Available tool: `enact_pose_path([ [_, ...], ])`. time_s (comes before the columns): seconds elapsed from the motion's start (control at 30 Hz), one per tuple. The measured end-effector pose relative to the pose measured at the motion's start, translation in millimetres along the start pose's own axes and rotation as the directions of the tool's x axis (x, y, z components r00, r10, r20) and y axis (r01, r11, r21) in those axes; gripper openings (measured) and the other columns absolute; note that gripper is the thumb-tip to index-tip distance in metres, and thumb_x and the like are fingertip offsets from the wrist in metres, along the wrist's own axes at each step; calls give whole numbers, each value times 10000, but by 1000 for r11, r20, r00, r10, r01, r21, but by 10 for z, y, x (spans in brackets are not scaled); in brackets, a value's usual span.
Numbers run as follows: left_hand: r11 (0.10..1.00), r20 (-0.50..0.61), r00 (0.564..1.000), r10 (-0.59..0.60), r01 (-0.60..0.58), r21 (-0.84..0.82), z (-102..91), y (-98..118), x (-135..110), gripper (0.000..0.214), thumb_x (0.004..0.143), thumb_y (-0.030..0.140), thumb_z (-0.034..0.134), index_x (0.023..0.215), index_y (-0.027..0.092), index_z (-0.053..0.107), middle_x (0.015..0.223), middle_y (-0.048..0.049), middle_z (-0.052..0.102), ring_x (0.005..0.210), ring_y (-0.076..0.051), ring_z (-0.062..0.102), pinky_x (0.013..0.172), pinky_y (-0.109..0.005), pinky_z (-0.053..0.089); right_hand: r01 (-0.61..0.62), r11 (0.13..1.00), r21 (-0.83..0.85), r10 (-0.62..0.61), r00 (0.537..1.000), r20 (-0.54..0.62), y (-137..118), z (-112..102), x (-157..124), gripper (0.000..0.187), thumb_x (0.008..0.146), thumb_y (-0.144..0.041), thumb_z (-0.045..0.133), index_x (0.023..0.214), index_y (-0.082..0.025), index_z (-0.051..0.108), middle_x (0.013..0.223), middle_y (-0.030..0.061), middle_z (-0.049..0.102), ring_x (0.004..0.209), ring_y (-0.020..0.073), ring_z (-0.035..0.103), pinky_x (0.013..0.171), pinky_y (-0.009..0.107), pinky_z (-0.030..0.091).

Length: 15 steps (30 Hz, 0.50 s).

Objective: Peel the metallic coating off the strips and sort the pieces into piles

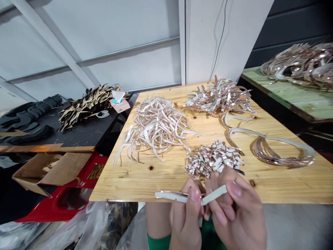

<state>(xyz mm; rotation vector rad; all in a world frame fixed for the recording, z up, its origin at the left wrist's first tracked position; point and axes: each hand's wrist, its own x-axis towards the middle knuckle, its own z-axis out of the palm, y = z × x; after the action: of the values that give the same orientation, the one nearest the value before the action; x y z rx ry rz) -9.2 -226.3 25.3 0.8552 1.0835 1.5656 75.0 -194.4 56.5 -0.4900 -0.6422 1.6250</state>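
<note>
My left hand (186,217) and my right hand (235,208) pinch a flat white strip with a metallic copper edge (179,196) just past the near edge of a pine board (145,184). The strip bends between my fingers. On the board, a heap of small torn foil-and-white pieces (213,159) lies nearest my hands. Farther off are a tangle of pale curled strips (156,126) and a shiny shredded pile (220,99). Long coppery strips form a loose coil (282,151) at the right.
A green-painted board (281,88) at the right bears a large heap of metallic strips (299,66). A black table (78,133) at the left holds tan-and-black scraps (90,106) and a tissue box (119,104). Below it sit a cardboard box (49,170) and red packaging (88,172).
</note>
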Motion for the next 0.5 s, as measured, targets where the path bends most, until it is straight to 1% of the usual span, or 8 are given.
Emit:
enact_pose_path([
  [0.07,998,72,997,-2,6,-65,-10,18,28,474,1082,499,517,685,244,477,566,-3,450,584,-184,401,601,-341,300,-22,999,44,24,999,-25,-20,47,26,397,1023,-390,624,661,-245,552,488,-67,358,407,124,353,428,250,439],
  [0.13,984,155,988,-22,49,-173,-11,30,61,465,1080,513,519,704,243,475,575,5,433,571,-175,359,583,-334,285,-9,996,86,15,998,-61,-41,103,53,379,1018,-373,611,664,-250,561,487,-79,300,388,119,284,398,245,413],
  [0.2,947,228,973,-39,109,-303,-7,33,91,471,1073,521,539,710,231,458,578,24,387,552,-150,312,559,-306,277,18,992,127,-5,994,-108,-65,144,64,353,1007,-347,606,668,-254,569,495,-92,240,377,114,191,380,247,385],
  [0.27,899,285,958,-18,141,-416,-10,28,112,476,1077,497,541,708,218,430,562,39,353,535,-128,306,559,-273,301,39,986,161,-18,992,-127,-93,147,49,346,1004,-345,602,670,-258,567,502,-96,201,380,114,143,381,249,360],
  [0.33,861,341,940,11,165,-482,-30,19,122,459,1091,459,514,718,210,414,558,47,344,525,-112,333,584,-252,355,46,981,186,-27,994,-107,-124,109,7,350,1007,-366,606,675,-262,565,504,-93,184,378,115,148,391,246,336],
  [0.4,841,377,926,6,199,-503,-65,8,129,432,1101,430,493,740,205,421,586,48,358,524,-103,368,596,-237,395,55,979,196,-38,995,-88,-153,48,-51,348,1010,-386,609,685,-270,570,505,-86,180,380,122,180,407,256,335],
  [0.47,827,363,932,9,197,-526,-98,1,142,408,1107,408,478,757,199,451,626,42,391,521,-94,384,578,-219,406,65,982,178,-54,996,-64,-167,-7,-103,334,1009,-396,614,698,-280,576,507,-77,185,388,138,223,416,277,346],
  [0.5,821,331,944,17,176,-544,-109,0,153,398,1110,393,470,763,197,470,642,38,406,520,-92,390,571,-212,410,93,983,160,-83,994,-69,-162,-24,-120,329,1016,-400,608,708,-285,580,509,-72,192,396,147,245,416,286,345],
])
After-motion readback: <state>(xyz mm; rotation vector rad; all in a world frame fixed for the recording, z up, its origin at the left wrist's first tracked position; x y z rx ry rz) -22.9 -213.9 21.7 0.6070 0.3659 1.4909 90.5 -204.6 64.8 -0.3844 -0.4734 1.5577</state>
